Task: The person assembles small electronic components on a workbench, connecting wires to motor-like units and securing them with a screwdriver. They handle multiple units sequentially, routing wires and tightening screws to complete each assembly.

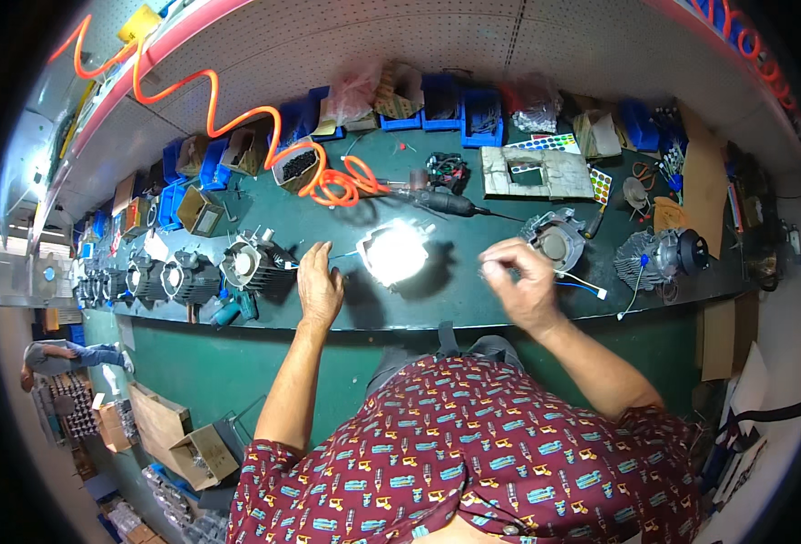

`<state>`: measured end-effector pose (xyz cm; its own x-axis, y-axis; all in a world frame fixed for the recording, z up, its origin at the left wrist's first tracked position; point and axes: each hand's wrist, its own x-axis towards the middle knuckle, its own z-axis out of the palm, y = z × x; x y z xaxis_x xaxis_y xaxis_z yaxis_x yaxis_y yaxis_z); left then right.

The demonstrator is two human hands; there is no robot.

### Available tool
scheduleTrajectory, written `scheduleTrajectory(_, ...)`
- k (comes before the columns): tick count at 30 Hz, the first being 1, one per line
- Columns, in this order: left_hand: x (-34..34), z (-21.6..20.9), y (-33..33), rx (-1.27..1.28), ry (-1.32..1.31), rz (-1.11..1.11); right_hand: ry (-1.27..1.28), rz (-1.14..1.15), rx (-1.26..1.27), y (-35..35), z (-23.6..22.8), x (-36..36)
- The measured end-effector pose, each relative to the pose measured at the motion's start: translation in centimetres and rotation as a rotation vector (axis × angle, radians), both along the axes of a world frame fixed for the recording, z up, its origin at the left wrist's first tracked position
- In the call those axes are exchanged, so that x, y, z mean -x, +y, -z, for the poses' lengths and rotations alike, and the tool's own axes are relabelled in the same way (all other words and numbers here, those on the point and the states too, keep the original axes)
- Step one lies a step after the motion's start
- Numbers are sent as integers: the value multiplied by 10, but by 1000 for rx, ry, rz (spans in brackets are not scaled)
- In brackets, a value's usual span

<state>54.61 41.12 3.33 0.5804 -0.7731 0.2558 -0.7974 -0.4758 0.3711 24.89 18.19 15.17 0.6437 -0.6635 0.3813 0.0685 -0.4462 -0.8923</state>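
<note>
Green counter [468, 236], biggest thing in view, runs l. to r. in front of person in maroon patterned shirt [455, 435]. Orange coiled hose [214, 91] hangs down from upper l., its coils ending on counter nr the middle. White board [564, 179] w/ square cutout lies toward the back, blue bins [482, 118] lined up behind.

Finned motor [641, 258] w/ black end sits far r. L side has a row of dark finned motors; nearest motor [244, 263] is just beside L hand.

R hand [523, 286] is over counter, r. of centre: fingers curled, thumb & forefinger tips close tog.; can't tell if its grip has anything pinched. L hand [319, 286] is l. of centre, fingers fairly straight & side by side; can't tell if its grip is clamped on the wire there.

Metal housing [555, 240] sits just past R hand; touching or not, unclear. Bright part [394, 254] lies on counter btwn the two hands, apart from both, detail lost in glare. Black power driver [446, 201] lies crosswise behind it.

Thin wire [346, 256] shows btwn L hand & bright part. Small white plug [601, 293] on leads, r. of R hand.
</note>
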Motion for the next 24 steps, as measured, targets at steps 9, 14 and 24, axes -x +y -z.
scheduleTrajectory(9,-72,25,24,-324,566,198,693,-333,-896,151,108,-155)
scheduleTrajectory(14,-79,11,33,-343,1137,177,669,-251,-1356,184,133,-199)
scheduleTrajectory(24,-71,6,35,-156,1253,70,474,-270,-1476,208,111,-214)
